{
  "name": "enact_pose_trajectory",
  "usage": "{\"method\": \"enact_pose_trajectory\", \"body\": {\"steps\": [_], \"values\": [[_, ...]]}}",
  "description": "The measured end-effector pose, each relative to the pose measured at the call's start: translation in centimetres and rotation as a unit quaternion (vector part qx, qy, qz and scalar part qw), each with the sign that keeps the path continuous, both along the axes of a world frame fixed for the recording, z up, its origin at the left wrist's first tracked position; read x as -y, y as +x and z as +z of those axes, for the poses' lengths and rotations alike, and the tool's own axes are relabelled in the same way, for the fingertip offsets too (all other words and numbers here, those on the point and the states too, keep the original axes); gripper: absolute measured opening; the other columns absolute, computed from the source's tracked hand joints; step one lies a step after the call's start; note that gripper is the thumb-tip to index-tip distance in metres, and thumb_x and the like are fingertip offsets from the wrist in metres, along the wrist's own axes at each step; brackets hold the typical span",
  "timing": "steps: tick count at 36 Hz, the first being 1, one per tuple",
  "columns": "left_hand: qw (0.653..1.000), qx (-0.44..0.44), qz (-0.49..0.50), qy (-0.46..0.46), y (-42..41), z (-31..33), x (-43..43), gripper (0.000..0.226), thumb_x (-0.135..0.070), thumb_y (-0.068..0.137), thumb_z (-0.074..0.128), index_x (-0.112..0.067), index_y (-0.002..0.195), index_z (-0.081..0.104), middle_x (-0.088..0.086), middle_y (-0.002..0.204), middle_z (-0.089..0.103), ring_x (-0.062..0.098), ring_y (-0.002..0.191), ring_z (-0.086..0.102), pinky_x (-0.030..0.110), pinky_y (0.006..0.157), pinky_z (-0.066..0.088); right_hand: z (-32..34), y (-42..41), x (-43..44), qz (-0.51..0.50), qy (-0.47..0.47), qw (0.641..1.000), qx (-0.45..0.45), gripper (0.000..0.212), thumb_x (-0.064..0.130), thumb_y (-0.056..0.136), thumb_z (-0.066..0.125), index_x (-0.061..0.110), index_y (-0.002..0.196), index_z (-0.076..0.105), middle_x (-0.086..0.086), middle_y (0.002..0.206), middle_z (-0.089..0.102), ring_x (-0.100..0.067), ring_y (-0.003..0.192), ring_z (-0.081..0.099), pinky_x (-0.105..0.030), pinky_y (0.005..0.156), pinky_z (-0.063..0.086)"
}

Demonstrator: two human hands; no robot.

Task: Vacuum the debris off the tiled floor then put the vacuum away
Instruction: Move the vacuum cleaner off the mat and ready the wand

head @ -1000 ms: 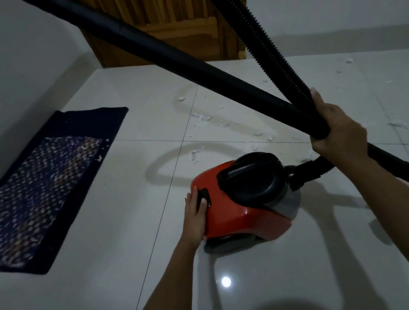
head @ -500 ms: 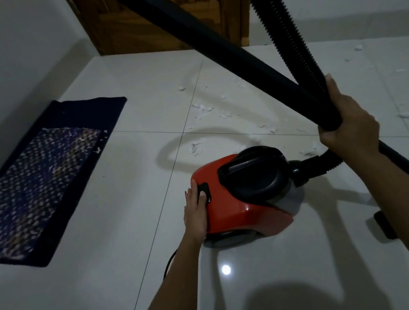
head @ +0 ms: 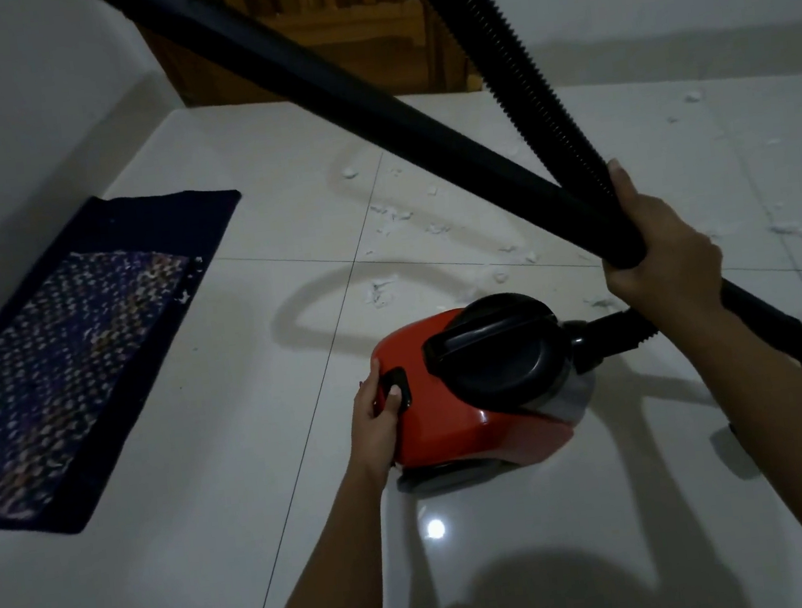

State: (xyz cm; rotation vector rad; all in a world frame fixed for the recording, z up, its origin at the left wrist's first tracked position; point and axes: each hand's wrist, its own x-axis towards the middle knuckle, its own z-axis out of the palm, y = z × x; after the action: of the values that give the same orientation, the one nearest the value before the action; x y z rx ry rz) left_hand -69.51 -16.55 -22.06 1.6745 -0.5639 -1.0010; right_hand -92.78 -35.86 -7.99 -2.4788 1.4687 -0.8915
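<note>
The left hand [head: 377,419] lies flat against the rear of the canister vacuum [head: 478,385], fingers loosely spread and its thumb on the black button [head: 395,385] set in the red shell; it clasps nothing. The right hand [head: 659,244] is closed around the smooth black wand [head: 366,107], just where the ribbed black hose [head: 521,65] crosses it (both run up out of view). The vacuum sits on the floor between the two arms: a rounded, glossy red plastic body with a black domed lid and moulded handle, a grey band at its front where the hose enters. No writing can be read on it.

The tiled floor [head: 214,525] is large pale glossy squares with thin dark joints, reflecting one bright spot of light. White fluffy debris [head: 391,215] is scattered beyond the vacuum and off to the right. A dark blue mat [head: 69,351] with a speckled woven centre lies to the left by a plain pale wall [head: 15,97]. A slatted wooden door [head: 309,39] closes the far end.
</note>
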Motion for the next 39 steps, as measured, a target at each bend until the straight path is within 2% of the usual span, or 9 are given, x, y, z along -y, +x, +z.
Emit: {"method": "enact_pose_trajectory", "body": {"steps": [10, 13, 18, 22, 26, 28, 33, 35, 39], "values": [[0.999, 0.027, -0.024, 0.018, 0.3, -0.2, -0.1, 0.059, -0.05, 0.093, 0.047, -0.041, 0.147, 0.025, 0.0, 0.145, 0.036, 0.024, 0.132, 0.041, 0.052, 0.107, 0.042, -0.3, 0.5, 0.2, 0.005, -0.006, 1.0, 0.011, 0.091, 0.001, 0.072, 0.062, 0.032, 0.148, 0.024, -0.011, 0.109, 0.062, -0.034, 0.079, 0.06, -0.027, 0.058, 0.04], [0.997, 0.052, -0.053, 0.023, 1.2, -2.1, 0.0, 0.071, -0.071, 0.082, 0.045, -0.044, 0.145, 0.026, 0.003, 0.141, 0.043, 0.024, 0.13, 0.046, 0.053, 0.106, 0.042, -0.3, 0.1, 0.4, 0.002, -0.004, 1.0, 0.024, 0.094, -0.001, 0.07, 0.063, 0.033, 0.147, 0.021, -0.01, 0.109, 0.063, -0.033, 0.081, 0.061, -0.026, 0.059, 0.039], [0.989, 0.113, -0.071, 0.067, 2.8, -5.4, 0.8, 0.068, -0.076, 0.082, 0.038, -0.045, 0.143, 0.031, 0.01, 0.126, 0.055, 0.03, 0.117, 0.056, 0.054, 0.098, 0.048, -0.4, -0.2, 0.5, 0.003, -0.009, 0.999, 0.038, 0.097, -0.001, 0.068, 0.064, 0.035, 0.146, 0.017, -0.008, 0.111, 0.063, -0.032, 0.082, 0.062, -0.025, 0.058, 0.041], [0.977, 0.188, -0.049, 0.084, 0.0, 0.9, 1.1, 0.054, -0.049, 0.093, 0.037, -0.03, 0.143, 0.037, 0.007, 0.13, 0.055, 0.024, 0.118, 0.054, 0.041, 0.103, 0.045, -0.3, -0.5, 0.6, 0.009, -0.002, 0.999, 0.042, 0.098, -0.001, 0.067, 0.065, 0.034, 0.145, 0.015, -0.006, 0.108, 0.064, -0.032, 0.08, 0.063, -0.03, 0.057, 0.048], [0.935, 0.347, 0.068, -0.02, -3.2, 8.0, 1.8, 0.031, -0.019, 0.099, 0.042, -0.018, 0.128, 0.053, -0.002, 0.128, 0.052, 0.005, 0.114, 0.045, 0.03, 0.101, 0.04, -0.1, -0.9, 0.6, 0.025, 0.008, 0.999, 0.047, 0.098, -0.001, 0.068, 0.066, 0.032, 0.145, 0.016, -0.007, 0.109, 0.064, -0.031, 0.079, 0.063, -0.034, 0.056, 0.052], [0.893, 0.423, 0.064, -0.136, -4.1, 11.9, 3.0, 0.027, -0.015, 0.095, 0.047, -0.016, 0.119, 0.059, 0.001, 0.119, 0.058, 0.007, 0.112, 0.048, 0.03, 0.1, 0.043, -0.1, -1.0, 0.7, 0.03, 0.011, 0.998, 0.045, 0.097, 0.0, 0.068, 0.066, 0.032, 0.145, 0.019, -0.006, 0.109, 0.065, -0.031, 0.077, 0.064, -0.033, 0.055, 0.052], [0.651, 0.681, -0.017, -0.335, -4.2, 23.6, 7.1, 0.032, -0.02, 0.087, 0.063, -0.016, 0.118, 0.055, 0.012, 0.114, 0.065, 0.021, 0.111, 0.052, 0.026, 0.097, 0.037, -0.1, -1.7, 1.0, 0.043, 0.022, 0.998, 0.043, 0.099, 0.001, 0.067, 0.066, 0.037, 0.145, 0.018, -0.001, 0.111, 0.065, -0.028, 0.075, 0.065, -0.033, 0.053, 0.054], [0.585, 0.751, -0.075, -0.297, -3.5, 28.3, 8.1, 0.043, -0.036, 0.088, 0.061, -0.019, 0.126, 0.05, 0.012, 0.122, 0.061, 0.024, 0.12, 0.047, 0.034, 0.102, 0.034, 0.0, -2.0, 1.1, 0.048, 0.028, 0.997, 0.051, 0.099, 0.0, 0.067, 0.066, 0.037, 0.145, 0.017, -0.001, 0.112, 0.065, -0.028, 0.075, 0.065, -0.036, 0.055, 0.056], [0.508, 0.828, -0.219, -0.089, -2.1, 34.4, 9.5, 0.076, -0.062, 0.079, 0.052, -0.024, 0.143, 0.038, 0.009, 0.14, 0.048, 0.029, 0.135, 0.036, 0.037, 0.116, 0.009, 0.3, -2.5, 0.7, 0.061, 0.046, 0.995, 0.066, 0.097, 0.001, 0.069, 0.065, 0.036, 0.145, 0.016, 0.001, 0.113, 0.065, -0.028, 0.079, 0.066, -0.038, 0.06, 0.057]]}}
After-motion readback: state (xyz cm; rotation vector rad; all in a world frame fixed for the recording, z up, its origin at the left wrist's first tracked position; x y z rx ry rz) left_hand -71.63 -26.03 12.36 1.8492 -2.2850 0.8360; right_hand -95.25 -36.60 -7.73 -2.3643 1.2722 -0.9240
